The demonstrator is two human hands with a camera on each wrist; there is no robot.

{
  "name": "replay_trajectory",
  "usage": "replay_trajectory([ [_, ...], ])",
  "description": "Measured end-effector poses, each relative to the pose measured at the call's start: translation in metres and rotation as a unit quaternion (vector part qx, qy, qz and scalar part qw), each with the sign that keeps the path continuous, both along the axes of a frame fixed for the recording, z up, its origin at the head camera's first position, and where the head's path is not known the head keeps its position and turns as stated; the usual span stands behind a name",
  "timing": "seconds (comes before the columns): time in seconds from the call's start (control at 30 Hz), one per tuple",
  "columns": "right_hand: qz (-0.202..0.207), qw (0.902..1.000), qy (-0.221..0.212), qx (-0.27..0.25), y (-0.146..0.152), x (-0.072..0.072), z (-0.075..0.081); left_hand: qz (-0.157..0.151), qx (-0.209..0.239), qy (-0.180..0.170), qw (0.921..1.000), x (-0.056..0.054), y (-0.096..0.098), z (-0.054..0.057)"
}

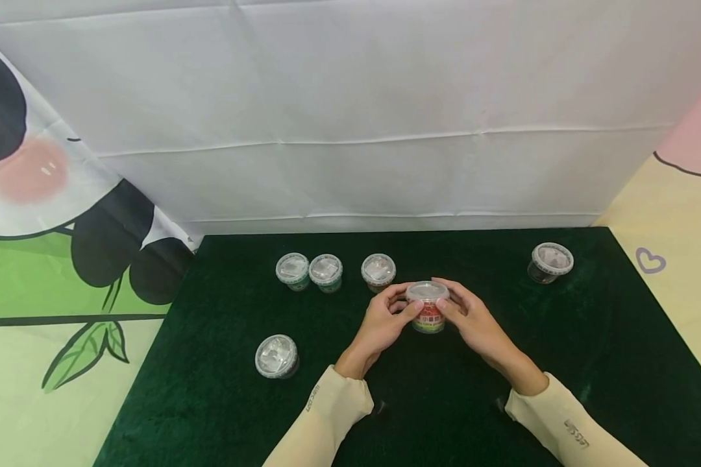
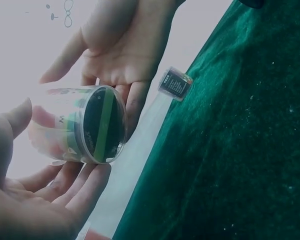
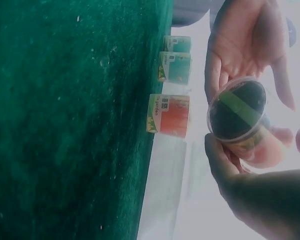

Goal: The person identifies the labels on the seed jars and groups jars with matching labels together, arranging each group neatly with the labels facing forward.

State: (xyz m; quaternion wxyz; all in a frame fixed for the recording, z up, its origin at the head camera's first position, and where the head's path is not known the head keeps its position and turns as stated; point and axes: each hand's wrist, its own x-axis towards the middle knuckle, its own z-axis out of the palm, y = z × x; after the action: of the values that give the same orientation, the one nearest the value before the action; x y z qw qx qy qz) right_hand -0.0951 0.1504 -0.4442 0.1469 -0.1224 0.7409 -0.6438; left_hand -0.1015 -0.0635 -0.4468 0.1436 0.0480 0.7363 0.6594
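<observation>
A clear plastic tub with a transparent lid and a red and green label is held between both hands, lifted off the cloth. My left hand grips its left side, thumb at the front and fingers curled behind. On the other side, my right hand grips it the same way. Both wrist views show the tub's underside, dark with a green stripe across it. Just behind the left hand stands a similar lidded tub, whose red label shows in the right wrist view.
Two green tubs, one beside the other, stand at the back left. Another lidded tub is at the front left, and a dark-labelled tub at the back right. Dark green cloth covers the table; a white backdrop rises behind.
</observation>
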Motion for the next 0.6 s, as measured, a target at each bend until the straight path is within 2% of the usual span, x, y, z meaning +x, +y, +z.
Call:
replay_trajectory([
  [0.27,0.02,0.9996,0.0,0.018,0.006,-0.005,0.003,-0.009,-0.008,0.008,0.9999,-0.002,-0.001,0.003],
  [0.6,0.052,0.9978,0.031,0.028,0.019,-0.018,0.003,-0.046,-0.051,0.056,0.9961,-0.013,0.0,0.015],
])
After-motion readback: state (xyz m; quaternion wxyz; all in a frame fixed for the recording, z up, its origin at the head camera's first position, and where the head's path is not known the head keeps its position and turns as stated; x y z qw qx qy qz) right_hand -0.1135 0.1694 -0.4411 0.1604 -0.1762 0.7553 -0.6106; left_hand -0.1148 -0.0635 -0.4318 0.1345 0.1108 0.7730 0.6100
